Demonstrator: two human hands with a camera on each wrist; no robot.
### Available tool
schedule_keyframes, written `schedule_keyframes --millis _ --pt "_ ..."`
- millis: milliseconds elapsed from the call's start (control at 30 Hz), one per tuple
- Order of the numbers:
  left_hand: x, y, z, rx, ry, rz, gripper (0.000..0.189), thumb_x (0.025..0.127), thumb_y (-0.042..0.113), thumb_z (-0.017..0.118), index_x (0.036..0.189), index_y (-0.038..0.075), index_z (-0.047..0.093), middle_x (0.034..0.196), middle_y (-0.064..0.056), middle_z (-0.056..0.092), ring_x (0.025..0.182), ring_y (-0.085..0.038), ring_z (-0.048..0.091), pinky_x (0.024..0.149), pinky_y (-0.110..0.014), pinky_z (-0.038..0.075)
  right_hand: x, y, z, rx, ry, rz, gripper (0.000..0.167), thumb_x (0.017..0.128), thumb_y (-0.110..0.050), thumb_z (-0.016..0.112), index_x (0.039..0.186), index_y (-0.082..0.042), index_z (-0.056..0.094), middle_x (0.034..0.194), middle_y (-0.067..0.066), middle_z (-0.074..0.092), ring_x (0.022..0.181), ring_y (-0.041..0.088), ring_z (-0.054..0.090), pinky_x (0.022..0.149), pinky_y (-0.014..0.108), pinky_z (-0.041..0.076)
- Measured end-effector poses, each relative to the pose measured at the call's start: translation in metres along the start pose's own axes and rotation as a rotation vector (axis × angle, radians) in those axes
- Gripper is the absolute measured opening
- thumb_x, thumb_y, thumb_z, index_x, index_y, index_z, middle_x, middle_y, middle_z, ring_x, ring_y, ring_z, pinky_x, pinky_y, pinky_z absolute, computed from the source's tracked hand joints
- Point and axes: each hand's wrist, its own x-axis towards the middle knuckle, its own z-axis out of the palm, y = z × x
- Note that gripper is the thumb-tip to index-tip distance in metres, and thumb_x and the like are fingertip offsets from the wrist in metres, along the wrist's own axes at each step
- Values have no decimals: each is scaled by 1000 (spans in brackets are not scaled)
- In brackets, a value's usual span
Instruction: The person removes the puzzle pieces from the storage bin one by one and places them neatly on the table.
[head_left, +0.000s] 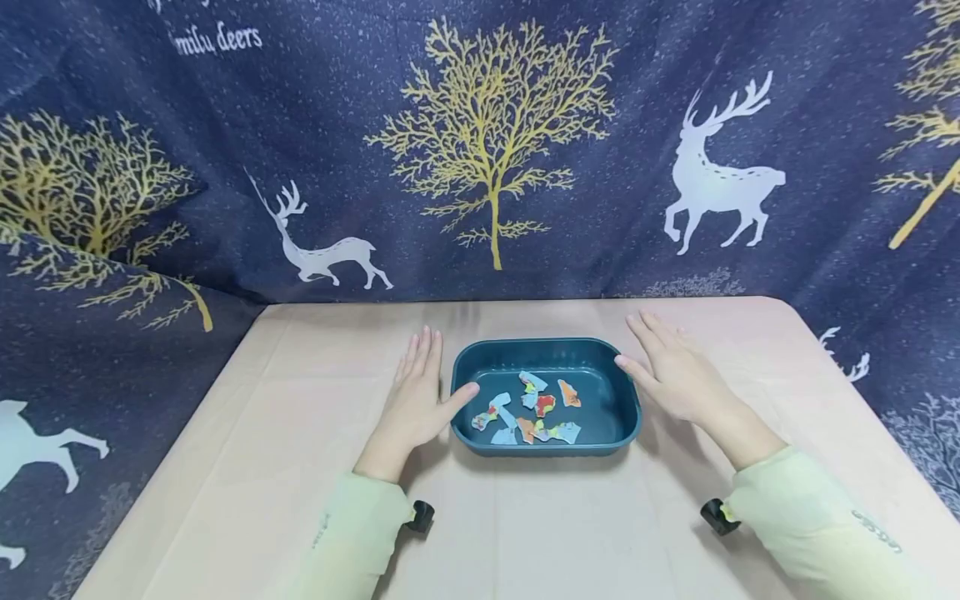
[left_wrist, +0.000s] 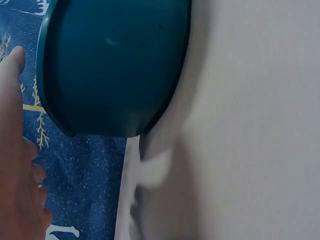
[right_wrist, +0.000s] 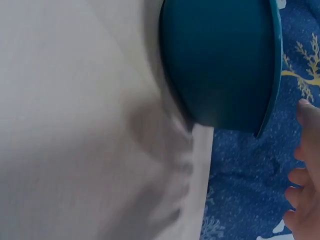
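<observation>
A dark teal tray (head_left: pixel 615 408) with raised walls sits on the table in the head view. Several torn-looking, colourful flat pieces lie inside it, among them a red piece (head_left: pixel 545 406), an orange piece (head_left: pixel 569 393) and a light blue piece (head_left: pixel 504 436). At the tray's left side my left hand (head_left: pixel 416 400) is held with fingers straight and the thumb over the rim. My right hand (head_left: pixel 678 375) is spread at the right side, its thumb tip close to the rim. Neither hand holds anything. Both wrist views show the tray's outer wall (left_wrist: pixel 115 75) and part of each hand.
A pale cloth-covered table (head_left: pixel 562 525) spreads around the tray. Behind it hangs a dark blue curtain (head_left: pixel 322 125) printed with white deer and golden trees. Small black devices, one at the left cuff (head_left: pixel 422 517) and one at the right cuff (head_left: pixel 720 517), hang under the sleeves.
</observation>
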Motion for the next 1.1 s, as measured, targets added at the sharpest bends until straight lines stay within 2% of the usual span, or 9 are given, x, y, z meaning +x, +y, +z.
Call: schedule_keyframes --millis 133,367,533,633,767,900,1100 --pt "-2 2 -1 -75 6 -6 97 84 75 35 153 15 1 160 -4 -6 147 -23 -9 121 -50 5 2 -10 -1 45 7 -7 70 97 -48 43 149 -5 26 153 24 23 140 43 23 113 61 21" --pt "-7 -1 5 -278 60 -3 86 91 58 47 153 12 8 160 -5 3 148 -24 3 119 -52 14 3 -26 -1 119 43 -46 63 95 -45 49 142 -4 40 148 21 37 137 41 32 111 59 28" --pt "-10 -2 9 -364 82 -14 79 93 49 49 152 11 14 160 -7 12 147 -27 14 119 -50 17 3 -35 1 155 74 -90 55 95 -38 52 136 -2 48 140 21 47 131 39 40 109 56 33" --pt "-10 -1 10 -417 72 -35 73 94 45 50 152 12 19 158 -9 20 144 -30 23 117 -50 22 4 -38 3 183 78 -86 52 95 -38 53 134 -3 50 137 19 50 130 36 43 108 55 35" --pt "-11 2 13 -563 36 -58 66 96 40 50 150 12 24 155 -9 27 140 -31 32 114 -44 30 8 -42 8 221 91 -81 48 94 -36 56 130 -3 55 130 17 57 121 34 52 101 53 43" --pt "-12 6 16 -685 15 -68 61 97 36 50 148 8 29 152 -12 34 138 -31 37 112 -43 34 11 -48 14 360 45 -28 43 95 -32 55 126 -3 58 120 16 64 108 31 62 90 47 53" --pt "-14 10 19 -724 17 -105 53 98 28 49 145 8 36 148 -14 40 131 -33 46 108 -44 41 16 -58 21 549 -103 105 44 98 -33 50 127 0 56 119 17 64 107 30 63 89 43 55"
